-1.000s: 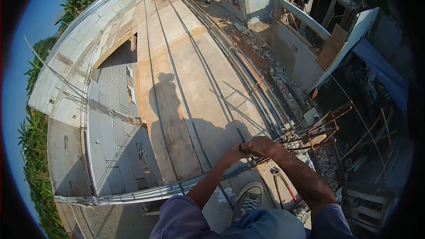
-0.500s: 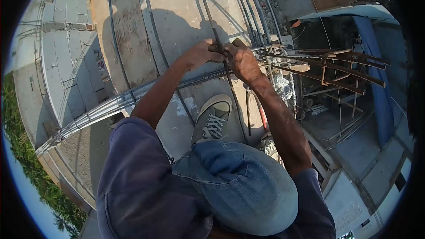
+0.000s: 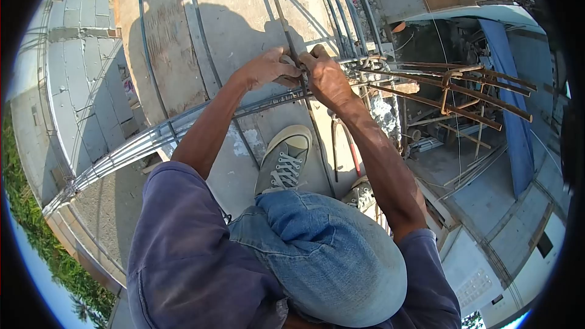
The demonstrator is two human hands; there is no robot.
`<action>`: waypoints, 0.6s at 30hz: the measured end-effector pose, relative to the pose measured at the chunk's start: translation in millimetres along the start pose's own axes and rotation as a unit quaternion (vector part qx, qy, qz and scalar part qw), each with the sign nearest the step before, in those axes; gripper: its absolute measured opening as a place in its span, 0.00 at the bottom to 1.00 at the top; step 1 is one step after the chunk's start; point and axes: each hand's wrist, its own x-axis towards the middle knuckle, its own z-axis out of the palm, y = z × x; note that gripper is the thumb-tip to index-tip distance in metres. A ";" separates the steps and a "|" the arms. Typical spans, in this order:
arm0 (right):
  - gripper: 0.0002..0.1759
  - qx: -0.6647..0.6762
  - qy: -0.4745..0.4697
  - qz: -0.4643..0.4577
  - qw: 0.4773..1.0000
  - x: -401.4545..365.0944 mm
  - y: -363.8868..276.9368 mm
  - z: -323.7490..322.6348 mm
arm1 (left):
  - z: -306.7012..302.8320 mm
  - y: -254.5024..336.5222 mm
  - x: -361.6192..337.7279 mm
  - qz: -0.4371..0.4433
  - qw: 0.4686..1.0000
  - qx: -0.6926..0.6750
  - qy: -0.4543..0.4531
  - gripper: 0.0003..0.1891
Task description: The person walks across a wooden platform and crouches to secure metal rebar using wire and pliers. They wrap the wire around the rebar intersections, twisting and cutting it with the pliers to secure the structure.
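A long steel reinforcing bar runs away from me between my hands, crossing a bundle of bars at its near end. My left hand is on its left side, fingers bent and their tips against the bar. My right hand is closed at the right side of the same bar, close to the crossing. Whatever thin thing the fingertips may pinch is too small to make out. Below my right wrist, pincers with a red handle lie beside my shoe.
More parallel bars lie over the boards to the left. Rusty bar ends with a bent stirrup jut out at the right above a lower level. A blue sheet hangs there. Block walling is at the far left.
Both hands stay at the bar and have shifted slightly left in view as the camera turned. The left fingers are a little more spread from the thumb.
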 end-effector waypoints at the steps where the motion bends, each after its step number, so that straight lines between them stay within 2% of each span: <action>1: 0.12 -0.004 0.000 0.003 1.000 1.0 -1.1 -0.4 | -0.7 0.5 -0.1 0.002 1.000 0.001 0.001 0.24; 4: 0.12 -0.003 0.022 0.007 1.000 -0.1 -3.1 -1.4 | -1.0 -2.7 1.2 0.024 0.999 -0.020 -0.017 0.24; 9: 0.14 0.004 0.038 0.014 0.999 -2.9 -0.2 4.6 | 0.9 -10.1 4.2 0.057 0.997 -0.042 0.009 0.19; 14: 0.16 0.014 0.038 -0.006 0.999 -3.0 0.7 -4.4 | -1.7 -12.8 5.8 0.052 0.998 -0.024 0.001 0.22; 16: 0.17 0.018 0.043 0.054 0.997 -13.6 -9.2 -14.3 | -0.6 -10.9 3.9 0.051 0.998 -0.027 -0.007 0.21; 17: 0.24 0.020 -0.007 0.087 0.996 -16.6 -10.1 -18.2 | -0.3 -8.8 4.0 0.052 0.998 -0.024 -0.001 0.18; 18: 0.24 0.018 -0.007 0.090 0.996 -17.1 -11.4 -18.1 | 1.1 -7.5 3.5 0.051 0.998 -0.022 0.005 0.15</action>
